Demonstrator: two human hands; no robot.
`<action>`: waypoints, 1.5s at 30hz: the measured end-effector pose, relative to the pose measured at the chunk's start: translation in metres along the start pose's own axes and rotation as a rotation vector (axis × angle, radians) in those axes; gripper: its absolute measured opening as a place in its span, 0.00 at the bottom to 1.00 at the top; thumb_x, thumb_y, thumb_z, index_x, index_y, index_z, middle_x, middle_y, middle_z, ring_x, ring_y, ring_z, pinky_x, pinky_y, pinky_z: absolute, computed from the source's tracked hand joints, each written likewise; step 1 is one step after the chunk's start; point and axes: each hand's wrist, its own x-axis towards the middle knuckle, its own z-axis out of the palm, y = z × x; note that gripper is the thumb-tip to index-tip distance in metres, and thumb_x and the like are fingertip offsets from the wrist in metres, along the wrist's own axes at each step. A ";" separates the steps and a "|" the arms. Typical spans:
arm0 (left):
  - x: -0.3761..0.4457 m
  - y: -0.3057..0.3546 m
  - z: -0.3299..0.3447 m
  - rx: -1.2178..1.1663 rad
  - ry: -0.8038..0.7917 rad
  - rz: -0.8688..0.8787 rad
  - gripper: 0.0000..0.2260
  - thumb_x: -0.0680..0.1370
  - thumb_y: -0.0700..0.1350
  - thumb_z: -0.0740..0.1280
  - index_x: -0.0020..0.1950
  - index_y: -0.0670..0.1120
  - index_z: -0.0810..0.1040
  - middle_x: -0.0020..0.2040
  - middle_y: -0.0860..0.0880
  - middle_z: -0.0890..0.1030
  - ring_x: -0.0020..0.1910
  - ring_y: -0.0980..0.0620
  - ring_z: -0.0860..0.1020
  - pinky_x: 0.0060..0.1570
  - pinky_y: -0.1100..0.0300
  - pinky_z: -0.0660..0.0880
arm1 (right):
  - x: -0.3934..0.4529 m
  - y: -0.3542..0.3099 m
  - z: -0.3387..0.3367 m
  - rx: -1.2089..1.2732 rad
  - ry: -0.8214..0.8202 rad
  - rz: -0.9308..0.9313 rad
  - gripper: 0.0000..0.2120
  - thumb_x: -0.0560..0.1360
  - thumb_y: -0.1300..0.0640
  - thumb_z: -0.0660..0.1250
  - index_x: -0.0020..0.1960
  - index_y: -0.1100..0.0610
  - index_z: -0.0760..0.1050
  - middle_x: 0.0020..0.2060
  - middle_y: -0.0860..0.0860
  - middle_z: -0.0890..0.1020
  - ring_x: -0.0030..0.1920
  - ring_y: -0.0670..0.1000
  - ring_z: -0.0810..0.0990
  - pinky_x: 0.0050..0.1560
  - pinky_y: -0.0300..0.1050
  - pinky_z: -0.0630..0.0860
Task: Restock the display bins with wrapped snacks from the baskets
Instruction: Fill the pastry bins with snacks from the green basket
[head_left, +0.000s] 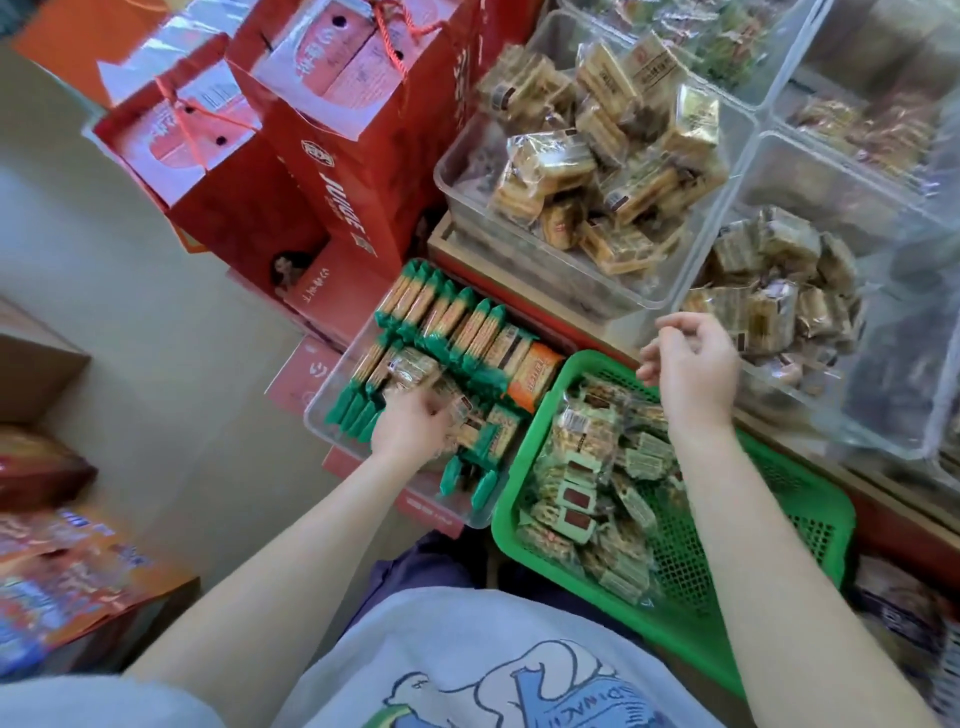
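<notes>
Left hand (410, 423) grips wrapped snack (415, 370) in clear bin (324, 402)

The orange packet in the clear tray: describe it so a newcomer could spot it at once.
Start at the green basket on the person's lap. Just left of its far corner sits a clear tray of long green-ended biscuit packs. The orange packet lies at that tray's right edge, the only orange wrapper among the green ones.

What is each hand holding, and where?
Left hand grips a clear-wrapped snack by its near end, in the clear tray. Right hand holds nothing.
</notes>
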 end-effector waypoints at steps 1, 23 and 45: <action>0.007 -0.008 -0.001 0.090 0.058 0.015 0.17 0.80 0.45 0.64 0.69 0.49 0.73 0.57 0.47 0.77 0.47 0.47 0.80 0.40 0.52 0.81 | -0.011 0.005 0.017 -0.061 -0.106 -0.015 0.08 0.80 0.64 0.59 0.49 0.54 0.75 0.38 0.56 0.81 0.32 0.50 0.79 0.35 0.45 0.77; 0.020 -0.016 -0.056 -0.337 0.125 0.038 0.10 0.78 0.48 0.66 0.56 0.46 0.79 0.48 0.50 0.81 0.41 0.51 0.79 0.40 0.55 0.76 | -0.056 0.052 0.119 -0.349 -0.665 -0.031 0.13 0.82 0.49 0.62 0.66 0.47 0.69 0.53 0.46 0.76 0.45 0.51 0.80 0.45 0.48 0.77; -0.004 0.047 -0.008 -0.571 -0.235 0.069 0.14 0.84 0.54 0.59 0.56 0.49 0.81 0.46 0.48 0.86 0.40 0.51 0.83 0.43 0.57 0.79 | 0.043 -0.009 -0.034 0.739 0.063 0.329 0.16 0.82 0.52 0.64 0.67 0.57 0.71 0.50 0.56 0.84 0.38 0.52 0.84 0.37 0.44 0.79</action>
